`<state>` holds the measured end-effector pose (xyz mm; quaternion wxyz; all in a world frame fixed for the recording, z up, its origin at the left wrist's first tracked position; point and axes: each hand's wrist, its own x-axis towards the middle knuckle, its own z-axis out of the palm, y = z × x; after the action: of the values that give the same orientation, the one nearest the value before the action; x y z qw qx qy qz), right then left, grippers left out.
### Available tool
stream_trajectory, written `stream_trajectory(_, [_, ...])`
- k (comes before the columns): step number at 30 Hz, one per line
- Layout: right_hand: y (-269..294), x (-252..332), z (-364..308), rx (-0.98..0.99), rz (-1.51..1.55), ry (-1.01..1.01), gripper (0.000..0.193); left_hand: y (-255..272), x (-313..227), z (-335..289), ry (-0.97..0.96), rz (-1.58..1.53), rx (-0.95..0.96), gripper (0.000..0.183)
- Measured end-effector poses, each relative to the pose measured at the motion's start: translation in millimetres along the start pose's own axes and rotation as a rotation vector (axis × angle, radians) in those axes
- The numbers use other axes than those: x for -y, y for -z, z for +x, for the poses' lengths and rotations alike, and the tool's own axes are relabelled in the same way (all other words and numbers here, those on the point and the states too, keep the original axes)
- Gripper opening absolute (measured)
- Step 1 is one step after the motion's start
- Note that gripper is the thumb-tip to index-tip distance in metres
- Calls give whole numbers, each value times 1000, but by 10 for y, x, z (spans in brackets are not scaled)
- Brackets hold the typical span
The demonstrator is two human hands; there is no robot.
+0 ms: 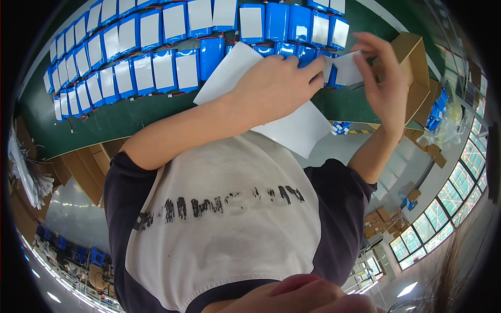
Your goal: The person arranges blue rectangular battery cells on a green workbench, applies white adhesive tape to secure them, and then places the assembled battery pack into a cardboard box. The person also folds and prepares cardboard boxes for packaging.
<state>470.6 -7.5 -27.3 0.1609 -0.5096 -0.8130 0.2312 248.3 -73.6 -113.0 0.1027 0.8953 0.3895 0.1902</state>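
Rows of blue-wrapped battery packs (211,58) with thin red leads lie ahead of me. Most carry a white rectangular pad (187,69) on top, while several show bare blue. My left hand (282,86) reaches across from the left, fingers bent over a large white sheet (300,130) and holding it above the near row. The sheet extends past the table's near edge. To the right, my right hand (385,78) pinches a small white pad (347,69) between thumb and finger, over the row's right end. The left fingertips come close to that pad; contact is unclear.
The batteries lie on a green tabletop (112,122) with a curved near edge. An open cardboard box (415,73) stands at the right end. Beyond it are blue packs (437,109) and clear plastic wrap (449,128). More cardboard (86,169) sits below the table's left side.
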Motion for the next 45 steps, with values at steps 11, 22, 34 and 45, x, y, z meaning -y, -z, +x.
stream_trajectory(11, [-299, 70, 197, 278, 67, 222, 32, 248, 56, -415, 36, -26, -39, 41])
stream_trajectory(22, [-352, 229, 215, 70, -424, 469, 38, 106, 75, -336, 127, -56, 48, 49])
stream_trajectory(34, [-62, 343, 259, -39, -91, 246, 32, 59, 112, -186, 72, -26, 4, 41])
stream_trajectory(45, [-240, 342, 747, 253, -129, 433, 45, 205, 247, -234, 181, 87, -186, 42])
